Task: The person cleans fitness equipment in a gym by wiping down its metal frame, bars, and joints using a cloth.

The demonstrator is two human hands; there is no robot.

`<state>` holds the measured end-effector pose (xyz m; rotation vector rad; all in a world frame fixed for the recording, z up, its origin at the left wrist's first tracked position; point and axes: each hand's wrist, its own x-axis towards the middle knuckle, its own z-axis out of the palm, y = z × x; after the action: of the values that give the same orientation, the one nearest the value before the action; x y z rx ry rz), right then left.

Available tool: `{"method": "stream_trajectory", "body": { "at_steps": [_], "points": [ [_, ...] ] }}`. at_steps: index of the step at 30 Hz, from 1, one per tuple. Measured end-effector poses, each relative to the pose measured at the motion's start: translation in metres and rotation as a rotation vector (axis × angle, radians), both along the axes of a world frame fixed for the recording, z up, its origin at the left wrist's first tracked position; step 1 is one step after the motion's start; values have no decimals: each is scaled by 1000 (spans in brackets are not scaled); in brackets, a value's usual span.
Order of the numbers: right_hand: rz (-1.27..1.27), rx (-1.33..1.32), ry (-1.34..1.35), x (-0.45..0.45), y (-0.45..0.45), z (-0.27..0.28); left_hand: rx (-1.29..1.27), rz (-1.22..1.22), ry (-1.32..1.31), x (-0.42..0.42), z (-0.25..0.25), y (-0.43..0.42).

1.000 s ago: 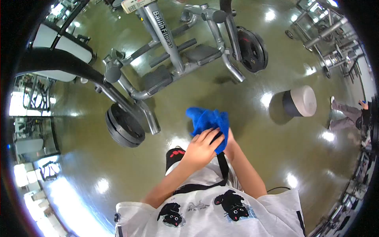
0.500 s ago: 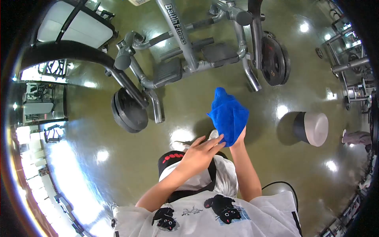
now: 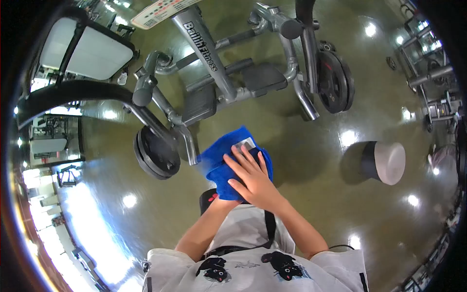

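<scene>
A person in a white shirt (image 3: 245, 273) stands before me with a blue cloth (image 3: 220, 175) near the middle of the frame. The right hand (image 3: 254, 179) lies over the cloth, fingers spread and fairly straight. The left hand (image 3: 227, 203) is beneath, its heel showing at the lower edge; the cloth hides its fingers, so I can't tell how they are set. A pale patch (image 3: 244, 144) shows on the cloth by the right fingertips. The cloth's left corner is blurred, close to a bent leg (image 3: 188, 144) of the grey machine (image 3: 204, 46); whether they touch I can't say. That machine fills the upper middle, two footrests (image 3: 200, 105) on its base, dark plates (image 3: 156, 153) at either side. At the right of the frame, a round stool (image 3: 390, 163) stands on the shiny floor (image 3: 311, 214).
</scene>
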<state>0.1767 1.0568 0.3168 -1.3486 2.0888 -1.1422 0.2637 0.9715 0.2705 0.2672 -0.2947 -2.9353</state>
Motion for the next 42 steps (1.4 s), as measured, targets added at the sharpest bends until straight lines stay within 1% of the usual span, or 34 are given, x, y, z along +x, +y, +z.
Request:
{"method": "stream_trajectory", "body": {
  "at_steps": [1,2,3,4,5,6,7,8,9,10,11,12,13,14,15,17,18,19,21,23,24,25,26,27,28,29,31,32,34,35,37,38,40,42],
  "points": [
    [-18,-6,-20,-1,-6,4,497,53,-96,-2,4,-7],
    [-52,-27,-58,-5,-8,-2,497,41,-113,-3,-4,-18],
    [-65,-22,-72,-7,-9,-10,168,-25,-239,-6,-13,-31],
    [-165,-112,-221,-10,-8,-22,-162,-91,-353,-10,-23,-41],
    [-264,-204,-365,-15,-6,-30,-419,-84,-633,-28,0,-45],
    [-341,-197,-412,-21,-4,-35,-418,-93,-639,-34,-8,-56],
    [-414,-210,-466,-28,-1,-46,-771,-138,-649,-37,-24,-72],
    [-462,-180,-435,-36,2,-53,-1128,-183,-636,-40,-44,-93],
    [-529,-77,-419,-44,4,-63,-1486,-223,-603,-43,-62,-115],
    [-597,-35,-540,-54,2,-61,-1842,-257,-548,-48,-75,-136],
    [-662,7,-660,-64,-3,-59,-1846,-258,-533,-50,-83,-157],
    [-668,5,-654,-69,-10,-69,-1032,-159,-275,-49,-90,-180],
    [-698,-72,-692,-72,-17,-86,-215,-54,-20,-52,-98,-201],
    [-719,-151,-726,-79,-25,-102,-214,-43,-5,-61,-106,-221],
    [-706,-181,-686,-84,-39,-112,-332,87,-153,-68,-108,-240],
    [-654,-72,-807,-88,-64,-125,-563,333,-487,-73,-108,-273],
    [-613,-117,-786,-87,-80,-137,-662,340,-381,-82,-101,-288],
    [-559,-124,-835,-85,-89,-142,-663,338,-389,-89,-109,-307],
    [-459,-94,-857,-83,-110,-142,-1609,312,-445,-104,-130,-342],
    [-373,-56,-833,-79,-121,-158,-770,517,-632,-118,-160,-363],
    [-373,-72,-829,-78,-127,-161,-894,451,-870,-136,-163,-362],
    [-375,-65,-829,-78,-131,-168,-1235,355,-958,-121,-225,-396],
    [-361,-35,-847,-79,-135,-175,-1926,204,-955,-126,-255,-403],
    [-351,-6,-866,-80,-138,-182,-2611,-7,-854,-139,-257,-396],
    [-356,2,-865,-81,-141,-189,-2918,-226,-971,-145,-262,-377],
    [-363,15,-846,-81,-144,-194,-2618,65,-1077,-171,-243,-347],
    [-369,48,-812,-79,-147,-202,-2732,68,-1187,-180,-246,-339],
    [-368,62,-820,-78,-148,-203,-2723,48,-1194,-181,-242,-339],
    [-344,37,-810,-78,-152,-202,-2903,-51,-1014,-182,-229,-342],
    [-344,45,-813,-79,-155,-199,-2896,-61,-1017,-181,-227,-346],
    [-247,160,-858,-83,-163,-193,-2990,-194,-809,-182,-223,-359],
    [-247,164,-858,-82,-169,-195,-3029,-215,-796,-186,-221,-361],
    [-199,82,-735,-77,-180,-200,-2974,-265,-771,-195,-219,-364],
    [-180,81,-725,-75,-190,-198,-2916,-313,-751,-206,-217,-366]
  ]
}}
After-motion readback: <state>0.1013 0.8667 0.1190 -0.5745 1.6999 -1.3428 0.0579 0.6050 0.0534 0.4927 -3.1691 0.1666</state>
